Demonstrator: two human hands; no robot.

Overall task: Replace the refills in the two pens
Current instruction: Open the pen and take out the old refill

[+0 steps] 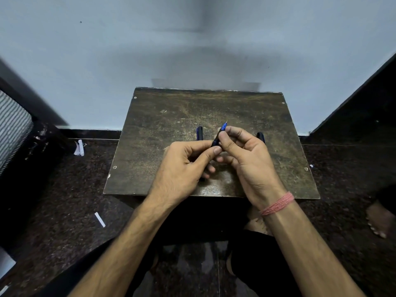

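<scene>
Hands meet over the middle of the desk (pixel 150 129), both closed on one dark pen (pixel 216 142). The left hand (pixel 184 166) pinches the barrel low down between thumb and forefinger; the right hand (pixel 244 151) grips the upper end, where a blue tip (pixel 224 126) with a fine metal point sticks out toward 12 o'clock. By my reading the tip section is being twisted on or off the barrel, so this is the refill step on the first pen; which way it turns I cannot tell. The next move likely calls for a steady counter-twist, barrel held fixed, and care not to bend the thin point.

Two more dark pieces lie on the desk: one (pixel 199 133) at 11 o'clock from the hands, another (pixel 261 136) at 2 o'clock, part hidden behind the right hand. Whether they are caps or the second pen is unclear.

The desk is a small, worn, scratched brown board with screws at its corners. It stands against a pale blue wall (pixel 107 61) on a dark speckled floor (pixel 75 179), where paper scraps (pixel 100 219) lie at 8 o'clock. A pink thread band (pixel 278 203) circles the right wrist.
</scene>
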